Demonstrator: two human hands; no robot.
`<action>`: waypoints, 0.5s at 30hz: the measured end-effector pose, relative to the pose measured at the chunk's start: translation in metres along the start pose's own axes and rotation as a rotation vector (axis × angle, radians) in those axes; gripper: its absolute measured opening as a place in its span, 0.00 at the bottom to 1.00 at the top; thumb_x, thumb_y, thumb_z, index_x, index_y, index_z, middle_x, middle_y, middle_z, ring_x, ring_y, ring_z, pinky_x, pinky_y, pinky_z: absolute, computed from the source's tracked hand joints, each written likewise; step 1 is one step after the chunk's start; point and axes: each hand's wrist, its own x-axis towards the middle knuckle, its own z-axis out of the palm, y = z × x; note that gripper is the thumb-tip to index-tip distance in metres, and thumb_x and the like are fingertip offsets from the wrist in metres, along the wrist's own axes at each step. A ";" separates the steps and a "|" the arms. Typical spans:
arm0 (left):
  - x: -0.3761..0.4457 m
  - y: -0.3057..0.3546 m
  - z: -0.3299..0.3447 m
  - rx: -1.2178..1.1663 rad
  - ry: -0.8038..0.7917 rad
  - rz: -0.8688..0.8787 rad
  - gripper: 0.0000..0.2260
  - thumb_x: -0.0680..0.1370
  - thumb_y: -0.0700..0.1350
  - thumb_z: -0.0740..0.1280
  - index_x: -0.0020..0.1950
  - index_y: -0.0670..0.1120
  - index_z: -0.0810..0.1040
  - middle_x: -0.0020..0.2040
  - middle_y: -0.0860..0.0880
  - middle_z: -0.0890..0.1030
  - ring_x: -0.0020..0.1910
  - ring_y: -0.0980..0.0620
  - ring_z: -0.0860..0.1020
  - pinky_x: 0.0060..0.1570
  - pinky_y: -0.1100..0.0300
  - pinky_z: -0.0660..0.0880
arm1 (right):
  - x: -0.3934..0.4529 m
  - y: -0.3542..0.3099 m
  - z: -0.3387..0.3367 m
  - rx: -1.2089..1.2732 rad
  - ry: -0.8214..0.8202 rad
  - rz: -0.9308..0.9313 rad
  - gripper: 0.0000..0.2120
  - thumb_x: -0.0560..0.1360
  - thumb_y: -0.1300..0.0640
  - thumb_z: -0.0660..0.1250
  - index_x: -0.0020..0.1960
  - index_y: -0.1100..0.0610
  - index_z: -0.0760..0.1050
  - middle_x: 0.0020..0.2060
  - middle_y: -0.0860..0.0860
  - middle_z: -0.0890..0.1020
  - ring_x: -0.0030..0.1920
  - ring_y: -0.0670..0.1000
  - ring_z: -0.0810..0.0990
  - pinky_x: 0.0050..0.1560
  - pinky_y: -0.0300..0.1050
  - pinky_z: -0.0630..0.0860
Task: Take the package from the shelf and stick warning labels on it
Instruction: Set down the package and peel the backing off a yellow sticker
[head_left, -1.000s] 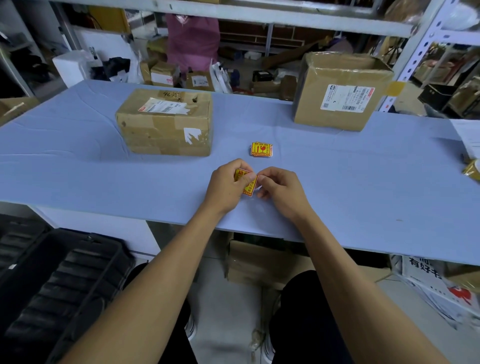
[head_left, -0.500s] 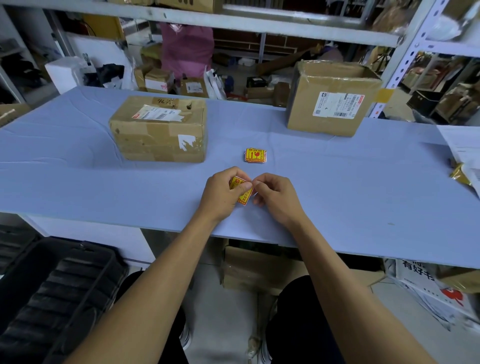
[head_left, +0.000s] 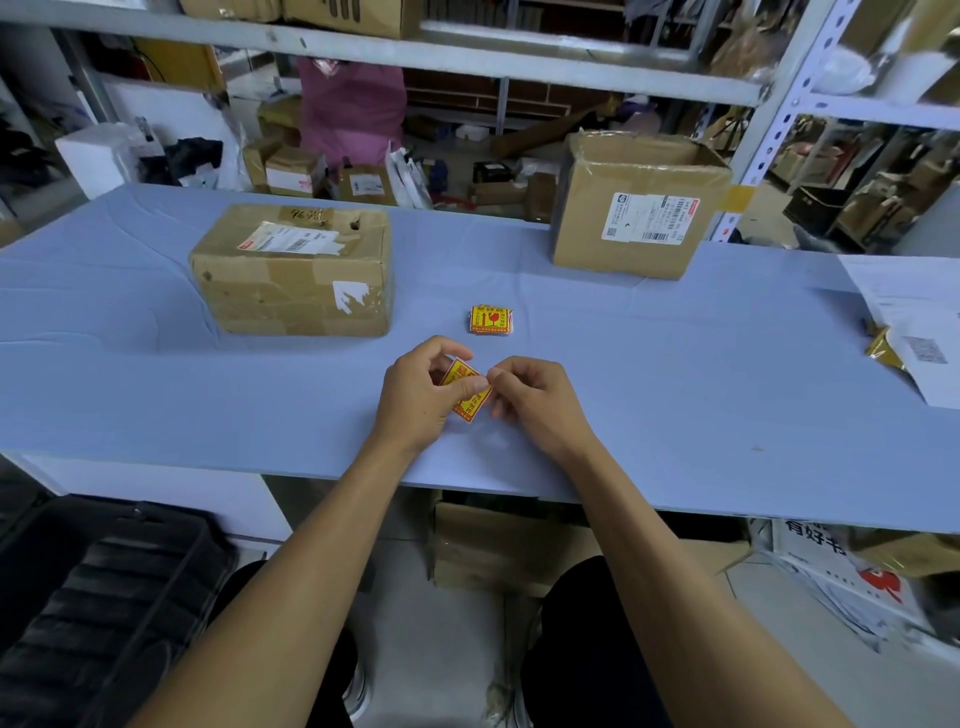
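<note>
A taped cardboard package (head_left: 293, 273) with a white shipping label on top lies on the blue table (head_left: 675, 405), left of centre. A small stack of yellow-and-red warning labels (head_left: 490, 319) sits in the middle of the table. Just in front of it, my left hand (head_left: 423, 397) pinches one warning label (head_left: 465, 387) between thumb and fingers. My right hand (head_left: 537, 402) pinches the same label's right edge with its fingertips. Both hands hover low over the table near its front edge, right of the package.
A taller open cardboard box (head_left: 636, 208) stands at the back right. White papers (head_left: 914, 317) lie at the right edge. A black crate (head_left: 98, 603) sits on the floor at lower left. Shelving with boxes runs behind the table.
Both hands stay on the label and work at its edge; the label has tilted a little. The camera has shifted slightly, so the boxes sit a bit lower in view.
</note>
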 end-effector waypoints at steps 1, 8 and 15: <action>0.000 0.001 0.000 -0.014 0.006 -0.005 0.12 0.71 0.47 0.76 0.52 0.50 0.79 0.40 0.45 0.81 0.38 0.50 0.79 0.41 0.56 0.78 | 0.000 -0.001 -0.001 0.016 -0.004 0.001 0.14 0.80 0.60 0.63 0.38 0.58 0.80 0.26 0.53 0.79 0.27 0.46 0.74 0.33 0.39 0.72; -0.001 0.004 0.000 -0.036 0.069 -0.027 0.18 0.70 0.45 0.78 0.48 0.46 0.70 0.38 0.52 0.75 0.34 0.54 0.74 0.37 0.64 0.73 | 0.000 -0.001 -0.002 0.059 -0.021 -0.031 0.13 0.79 0.63 0.64 0.39 0.56 0.82 0.33 0.57 0.84 0.31 0.50 0.76 0.34 0.39 0.73; -0.001 0.002 0.001 0.097 0.044 0.025 0.08 0.73 0.48 0.74 0.40 0.47 0.77 0.36 0.52 0.76 0.35 0.55 0.72 0.34 0.68 0.69 | 0.001 0.001 -0.001 0.051 -0.023 -0.033 0.10 0.79 0.66 0.63 0.44 0.60 0.82 0.37 0.54 0.86 0.30 0.47 0.78 0.34 0.38 0.74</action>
